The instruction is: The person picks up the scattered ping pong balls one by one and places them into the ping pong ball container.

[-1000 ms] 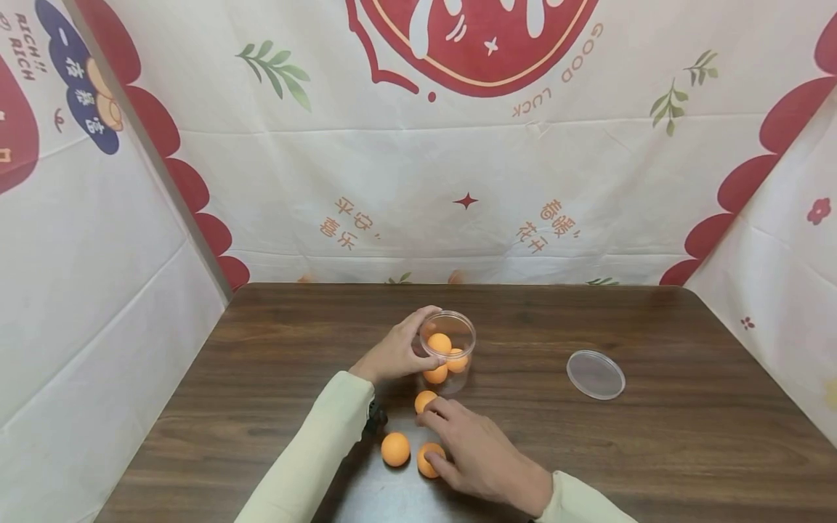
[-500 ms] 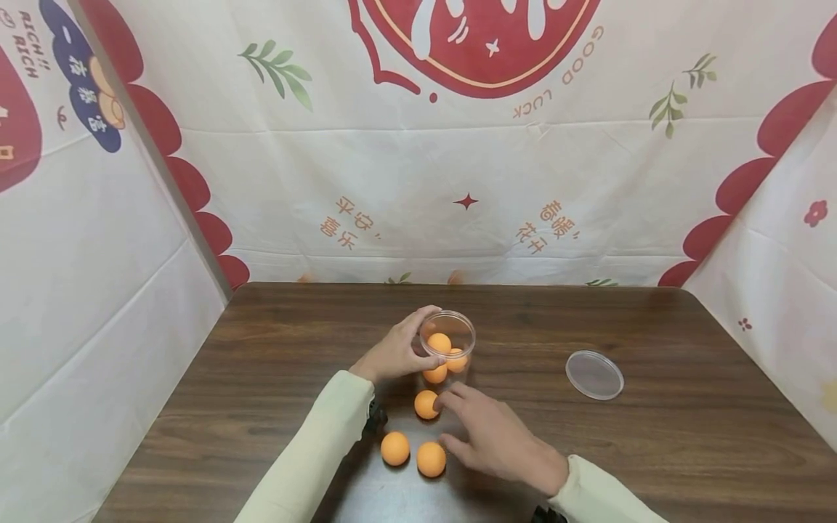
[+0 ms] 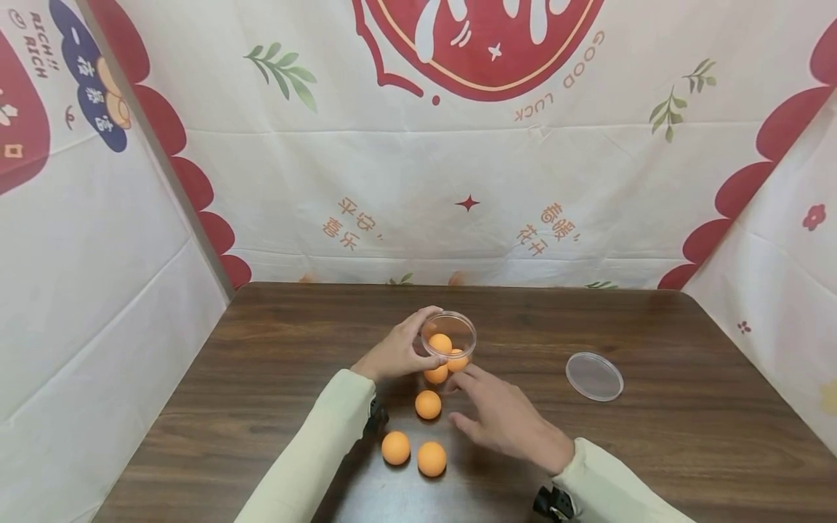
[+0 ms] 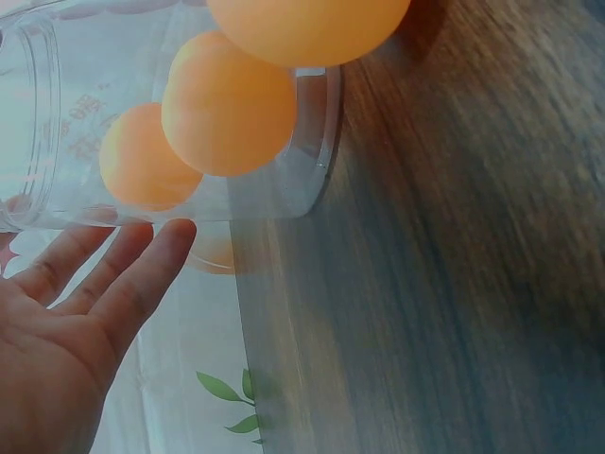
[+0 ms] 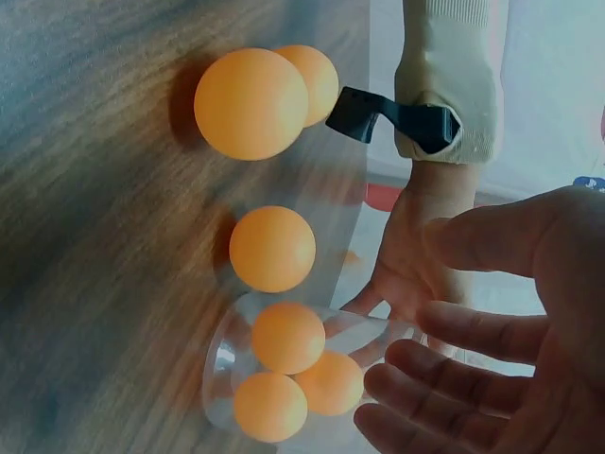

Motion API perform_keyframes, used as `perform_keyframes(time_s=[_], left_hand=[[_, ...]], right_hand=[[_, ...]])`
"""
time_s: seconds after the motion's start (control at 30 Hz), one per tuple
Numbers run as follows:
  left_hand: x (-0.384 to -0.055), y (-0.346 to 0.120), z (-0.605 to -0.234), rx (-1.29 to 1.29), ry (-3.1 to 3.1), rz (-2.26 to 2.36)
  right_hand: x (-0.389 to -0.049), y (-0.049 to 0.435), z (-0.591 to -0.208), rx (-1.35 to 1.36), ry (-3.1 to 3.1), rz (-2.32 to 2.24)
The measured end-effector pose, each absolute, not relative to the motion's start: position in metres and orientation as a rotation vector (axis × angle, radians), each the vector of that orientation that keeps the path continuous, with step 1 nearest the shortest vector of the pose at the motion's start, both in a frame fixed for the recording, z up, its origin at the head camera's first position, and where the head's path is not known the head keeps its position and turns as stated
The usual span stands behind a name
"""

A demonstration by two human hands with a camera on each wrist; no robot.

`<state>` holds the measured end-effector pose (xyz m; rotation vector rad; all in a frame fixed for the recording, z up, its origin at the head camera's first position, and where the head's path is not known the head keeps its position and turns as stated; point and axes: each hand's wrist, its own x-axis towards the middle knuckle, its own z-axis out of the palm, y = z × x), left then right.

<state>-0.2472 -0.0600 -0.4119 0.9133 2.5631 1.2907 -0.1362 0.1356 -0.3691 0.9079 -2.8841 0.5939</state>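
Observation:
A clear plastic jar (image 3: 461, 325) stands upright on the table with three orange ping-pong balls (image 3: 440, 344) inside. My left hand (image 3: 395, 352) grips it near the rim from the left, thumb in front and fingers behind; in the left wrist view its fingertips lie against the clear wall. On the table in front of the jar are three more balls: the nearest to it (image 3: 428, 404), a left one (image 3: 395, 448) and a right one (image 3: 431, 459). My right hand (image 3: 506, 421) is just right of the jar's base, fingers loosely extended and nothing held, as the right wrist view also shows.
A round clear lid (image 3: 594, 376) lies flat on the brown wooden table (image 3: 294, 319), right of the jar. Printed cloth walls (image 3: 418, 167) rise behind the table and on both sides. A dark wrist strap (image 3: 554, 503) sits at my right sleeve.
My right hand has drawn away from the loose balls, moving right and slightly forward toward the jar's base. The left hand, jar and balls have stayed in place.

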Motion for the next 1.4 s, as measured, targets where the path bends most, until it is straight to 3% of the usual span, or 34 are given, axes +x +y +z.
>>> perform_keyframes(time_s=[0.4,1.4], left_hand=[[-0.248,-0.060,-0.412,0.937,2.540,1.325],[-0.250,-0.062,-0.412,0.943,2.523,1.317]], right_hand=[[-0.152,0.142,-0.356,0.646,-2.959,0.549],[-0.215,0.157,-0.343,0.774,-2.950,0.679]])
